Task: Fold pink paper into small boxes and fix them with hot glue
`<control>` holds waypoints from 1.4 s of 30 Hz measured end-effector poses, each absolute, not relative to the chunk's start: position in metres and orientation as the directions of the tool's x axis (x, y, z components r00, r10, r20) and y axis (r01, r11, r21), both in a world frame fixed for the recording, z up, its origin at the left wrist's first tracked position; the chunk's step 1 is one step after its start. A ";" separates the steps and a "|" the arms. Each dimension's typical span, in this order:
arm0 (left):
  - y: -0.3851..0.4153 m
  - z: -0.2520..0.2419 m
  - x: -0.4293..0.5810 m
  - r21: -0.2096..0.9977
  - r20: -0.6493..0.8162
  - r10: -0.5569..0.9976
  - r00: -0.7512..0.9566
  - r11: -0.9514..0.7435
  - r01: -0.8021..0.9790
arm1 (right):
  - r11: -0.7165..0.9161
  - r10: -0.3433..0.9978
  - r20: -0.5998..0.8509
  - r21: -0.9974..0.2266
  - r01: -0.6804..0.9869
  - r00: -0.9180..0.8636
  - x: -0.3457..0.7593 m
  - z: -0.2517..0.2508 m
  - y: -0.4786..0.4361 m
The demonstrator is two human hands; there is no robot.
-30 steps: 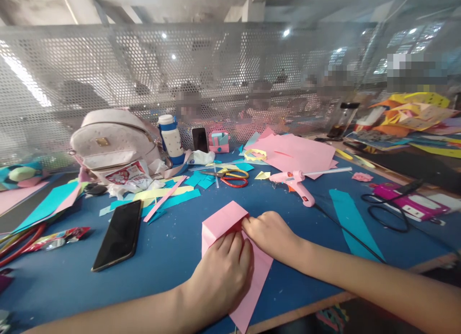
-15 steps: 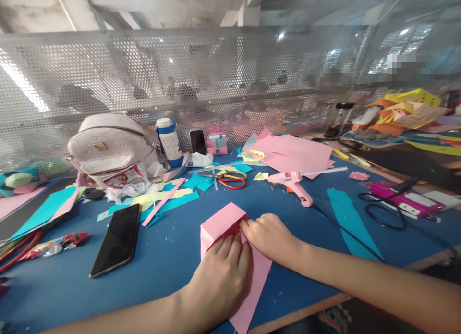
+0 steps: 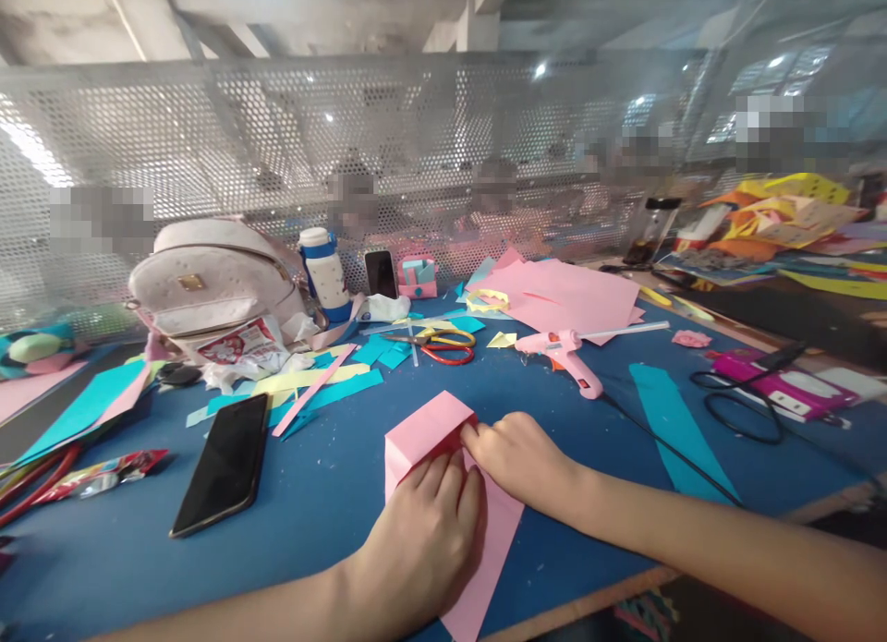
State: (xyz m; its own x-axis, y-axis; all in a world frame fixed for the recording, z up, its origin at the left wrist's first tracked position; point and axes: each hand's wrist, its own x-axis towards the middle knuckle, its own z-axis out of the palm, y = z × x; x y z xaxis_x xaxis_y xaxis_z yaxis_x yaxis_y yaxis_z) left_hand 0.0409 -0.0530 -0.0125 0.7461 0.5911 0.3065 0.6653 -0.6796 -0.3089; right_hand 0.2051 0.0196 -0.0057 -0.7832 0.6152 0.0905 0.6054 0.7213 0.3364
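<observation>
A folded sheet of pink paper (image 3: pixel 433 430) stands boxlike on the blue tabletop, with a long flap running down to the front edge. My left hand (image 3: pixel 433 522) is closed, its fingertips tucked under the folded top and hidden inside. On the right side of the fold, my right hand (image 3: pixel 513 453) pinches the paper's edge between thumb and fingers. Beyond the hands lie a pink glue gun (image 3: pixel 565 356) with a glue stick in its back and scissors with red and yellow handles (image 3: pixel 447 346).
A black phone (image 3: pixel 225 466) lies at left, near a pale backpack (image 3: pixel 214 277) and a white-blue bottle (image 3: pixel 324 272). Pink sheets (image 3: pixel 561 291) sit behind the glue gun. A blue paper strip (image 3: pixel 679 434) and a magenta power strip (image 3: pixel 783 383) are at right. Perforated metal panels (image 3: pixel 416 143) stand behind.
</observation>
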 end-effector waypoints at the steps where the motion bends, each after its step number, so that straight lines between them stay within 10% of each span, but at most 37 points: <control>1: -0.053 -0.012 0.041 -0.305 0.310 0.591 0.745 -0.680 0.667 | 0.719 0.619 0.089 0.334 0.609 -0.780 0.206 -0.005 0.019; 29: -0.054 -0.009 0.040 -0.293 0.281 0.573 0.770 -0.713 0.637 | 0.710 0.571 0.153 0.401 0.579 -0.807 0.251 -0.008 0.006; 42: -0.027 0.004 0.021 -0.163 0.359 0.591 0.722 -0.722 0.673 | 0.740 0.663 0.203 -0.034 0.672 -0.720 0.264 0.013 0.027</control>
State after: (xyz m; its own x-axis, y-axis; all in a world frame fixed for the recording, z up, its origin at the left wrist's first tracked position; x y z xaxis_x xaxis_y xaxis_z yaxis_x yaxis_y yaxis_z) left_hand 0.0208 -0.0270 0.0035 0.7219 0.5913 0.3595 0.6726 -0.7218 -0.1633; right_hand 0.2638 0.0273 0.0127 -0.7204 0.6634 0.2025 0.6718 0.7400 -0.0345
